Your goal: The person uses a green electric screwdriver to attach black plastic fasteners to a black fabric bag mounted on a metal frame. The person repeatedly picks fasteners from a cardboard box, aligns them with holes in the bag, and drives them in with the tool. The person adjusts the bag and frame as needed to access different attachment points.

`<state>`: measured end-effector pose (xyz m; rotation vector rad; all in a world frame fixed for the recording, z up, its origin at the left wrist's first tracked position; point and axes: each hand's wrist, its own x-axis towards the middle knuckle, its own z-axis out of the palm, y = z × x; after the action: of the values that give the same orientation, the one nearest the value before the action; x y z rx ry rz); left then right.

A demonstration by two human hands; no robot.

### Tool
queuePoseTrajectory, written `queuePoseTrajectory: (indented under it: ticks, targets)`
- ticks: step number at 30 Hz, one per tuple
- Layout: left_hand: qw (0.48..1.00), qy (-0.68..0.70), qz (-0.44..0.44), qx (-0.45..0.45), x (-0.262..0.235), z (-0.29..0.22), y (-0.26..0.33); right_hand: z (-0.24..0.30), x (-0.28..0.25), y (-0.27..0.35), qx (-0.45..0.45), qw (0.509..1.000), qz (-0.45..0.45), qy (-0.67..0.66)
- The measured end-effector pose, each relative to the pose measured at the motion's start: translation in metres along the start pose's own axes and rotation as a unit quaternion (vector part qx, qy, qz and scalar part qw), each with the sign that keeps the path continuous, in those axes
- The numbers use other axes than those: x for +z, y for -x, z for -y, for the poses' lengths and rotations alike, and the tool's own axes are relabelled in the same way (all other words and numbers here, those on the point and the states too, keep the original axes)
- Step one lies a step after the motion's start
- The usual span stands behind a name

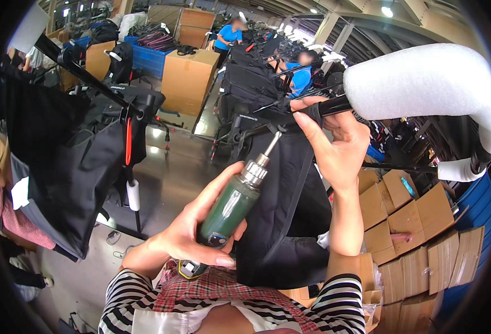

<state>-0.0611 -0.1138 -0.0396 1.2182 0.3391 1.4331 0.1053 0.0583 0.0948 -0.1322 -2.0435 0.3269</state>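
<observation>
My left hand (192, 225) is wrapped round a dark green electric screwdriver (231, 209), its silver bit angled up and away from me. The bit's tip lies close to the black frame joint (267, 123), and I cannot tell if they touch. My right hand (340, 142) pinches the black fabric (314, 115) around a black metal tube (334, 104). White foam wrap (418, 83) covers the tube's curved end at the right. Below the joint hangs a black fabric panel (284, 195), which looks like part of a stroller or folding cart.
Another black fabric frame (61, 156) with a red strap (128, 142) stands at the left. Open cardboard boxes (407, 222) fill the lower right beside a blue bin (479, 206). A tall carton (187, 83) stands further off. Two people in blue shirts work among more black frames.
</observation>
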Motion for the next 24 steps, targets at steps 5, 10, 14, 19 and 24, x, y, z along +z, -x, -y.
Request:
queuePoseTrajectory:
  ticks: [5,10,14,19,24]
  targets:
    - [0.999,-0.038,-0.007,-0.023,0.010,-0.006,-0.009,0.000,-0.013,0.001,-0.020,0.997,0.078,-0.012]
    - [0.994,-0.112,-0.009,0.011,0.015,-0.007,-0.016,0.001,-0.016,0.000,-0.027,0.995,0.095,0.005]
    - [0.986,-0.164,-0.020,0.023,0.024,-0.004,-0.018,0.005,-0.014,0.004,-0.035,0.995,0.076,0.051]
    - [1.000,0.009,0.009,0.014,0.036,0.003,-0.023,0.004,-0.017,0.003,-0.068,0.993,0.074,0.068]
    - [0.988,0.153,0.030,0.018,0.043,0.013,-0.031,0.002,-0.024,0.004,-0.085,0.987,0.091,0.099]
